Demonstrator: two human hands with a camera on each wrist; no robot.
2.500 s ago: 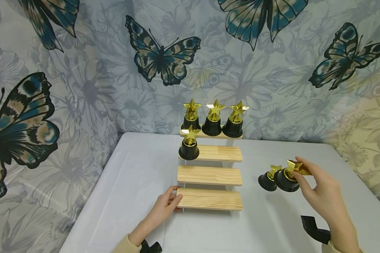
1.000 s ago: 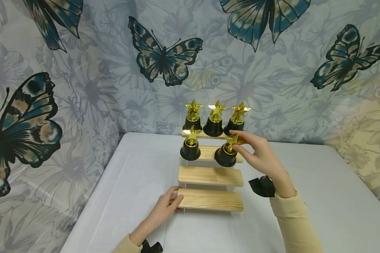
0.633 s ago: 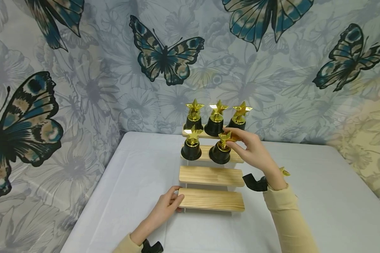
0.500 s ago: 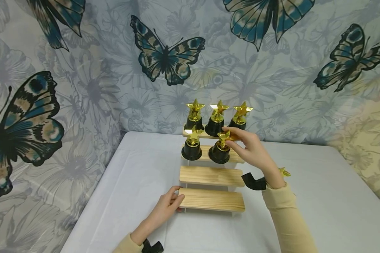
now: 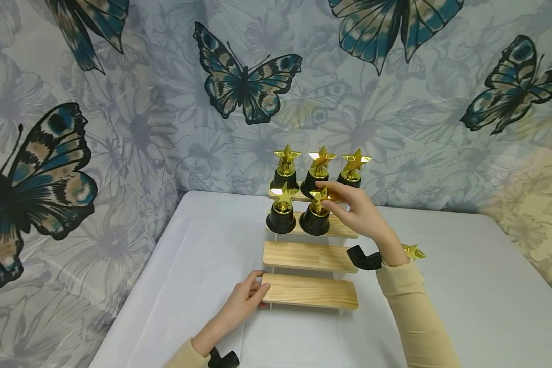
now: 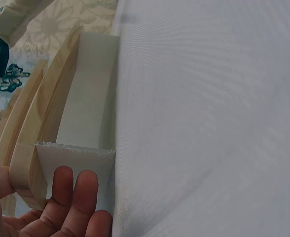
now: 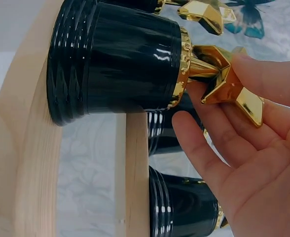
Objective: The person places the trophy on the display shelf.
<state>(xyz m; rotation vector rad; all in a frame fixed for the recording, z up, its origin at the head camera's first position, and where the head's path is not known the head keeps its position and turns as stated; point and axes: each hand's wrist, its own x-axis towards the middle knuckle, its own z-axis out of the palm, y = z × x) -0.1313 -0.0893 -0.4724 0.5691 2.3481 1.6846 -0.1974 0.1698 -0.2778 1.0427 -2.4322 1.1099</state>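
Observation:
A stepped wooden display stand (image 5: 310, 291) has its lowest board's left end gripped by my left hand (image 5: 245, 301); in the left wrist view, several fingers (image 6: 85, 192) curl below the board. My right hand (image 5: 356, 212) pinches the gold star of a small trophy (image 5: 315, 222) with a black base. This trophy is upright at the middle of the second board from the top; whether its base bears on the wood I cannot tell. Beside it on the left stands another star trophy (image 5: 281, 220). Three more trophies, among them the middle one (image 5: 322, 158), line the top board.
One more trophy (image 5: 415, 251) is on the white table (image 5: 469, 286) to the right, mostly hidden behind my right wrist. The two lower boards, including the third one (image 5: 303, 255), bear no trophies. Butterfly-patterned cloth (image 5: 142, 153) hangs behind the table.
My right hand has brought the trophy from the table at the right to the second board, then moved it left towards the trophy there. My left hand keeps its grip on the stand.

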